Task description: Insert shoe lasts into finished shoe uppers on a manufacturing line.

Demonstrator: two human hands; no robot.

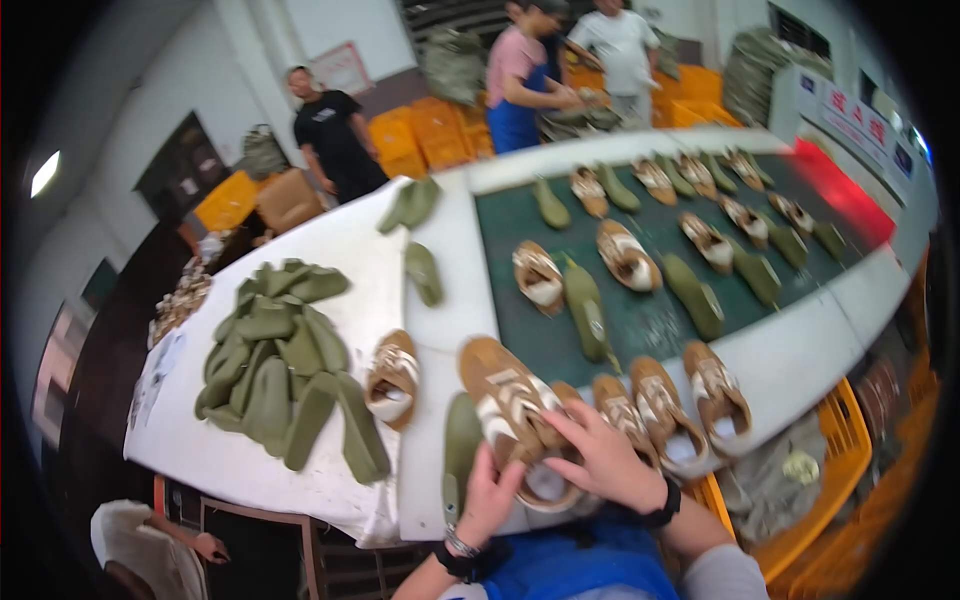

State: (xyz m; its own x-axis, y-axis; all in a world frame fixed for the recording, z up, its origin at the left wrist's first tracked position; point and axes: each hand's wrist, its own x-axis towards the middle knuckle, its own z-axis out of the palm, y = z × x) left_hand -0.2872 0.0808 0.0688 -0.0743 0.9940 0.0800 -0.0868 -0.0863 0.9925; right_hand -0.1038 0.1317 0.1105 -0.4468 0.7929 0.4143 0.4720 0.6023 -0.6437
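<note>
A tan-brown sneaker (505,395) with white bands across its sides and pale lacing sits in the grasp of both hands as I watch from afar. It is at the near edge of the white tabletop (440,330), its rounded toe pointing away and slightly left, its open collar facing the wearer. The upper looks like suede; a pale surface shows inside the opening.

The left hand (487,495) grips the left side near the heel. The right hand (612,455) spans the right side of the opening, its index finger reaching toward the laces and its thumb at the collar. Just left of the sneaker lies 1 olive-green insole (460,450); farther left are a similar brown-and-white shoe (393,380) and a heap of insoles (268,365). More matching shoes (715,395) stand in a row to the right, and beyond them others alternate with insoles on a dark green belt (525,345).

The fingers cover parts of the collar and heel, and I cannot make out the sole's underside or tell whether it touches the tabletop. 1 shoe just behind the right hand is mostly hidden. Motion blur softens the lacing, and the far workers (525,80) are indistinct. At lower left, a person in a white sleeve (150,540) is cut off by the dark fisheye rim.
</note>
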